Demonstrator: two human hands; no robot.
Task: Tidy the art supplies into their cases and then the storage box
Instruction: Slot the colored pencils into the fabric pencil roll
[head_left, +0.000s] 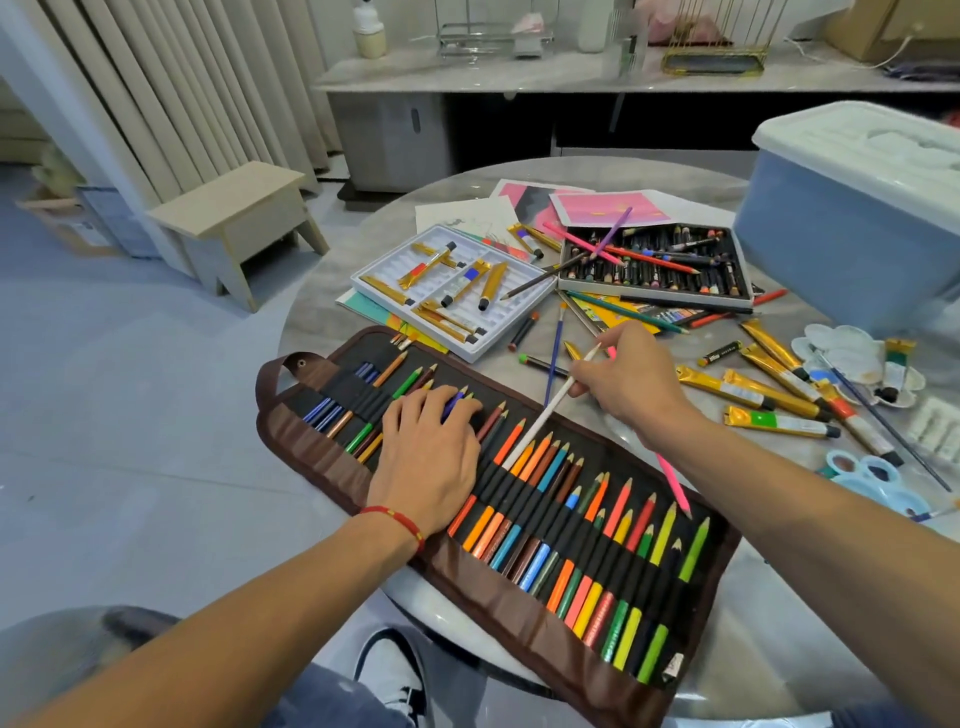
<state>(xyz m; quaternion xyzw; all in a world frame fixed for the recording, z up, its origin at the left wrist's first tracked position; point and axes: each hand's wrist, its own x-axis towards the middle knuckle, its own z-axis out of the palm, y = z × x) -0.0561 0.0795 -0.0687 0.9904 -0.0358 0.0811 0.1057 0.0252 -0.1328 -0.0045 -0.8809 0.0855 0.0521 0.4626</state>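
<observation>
A brown roll-up pencil case (524, 623) lies open across the near side of the round table, its elastic loops filled with several coloured pencils. My left hand (431, 447) rests flat on the pencils in its left half. My right hand (628, 379) pinches a white pencil (540, 421) whose lower end touches the case among the orange pencils. A pink pencil (674, 480) lies under my right forearm. A white paint tray (452, 286) holds gold paint tubes. A black crayon box (657, 262) stands behind my right hand.
A blue lidded storage box (852, 218) stands at the table's right. Loose gold paint tubes (753, 392), a white palette (852, 358), brushes and blue scissors (865, 475) lie on the right. Papers (608, 205) sit at the far edge. A wooden stool (234, 213) stands on the floor, left.
</observation>
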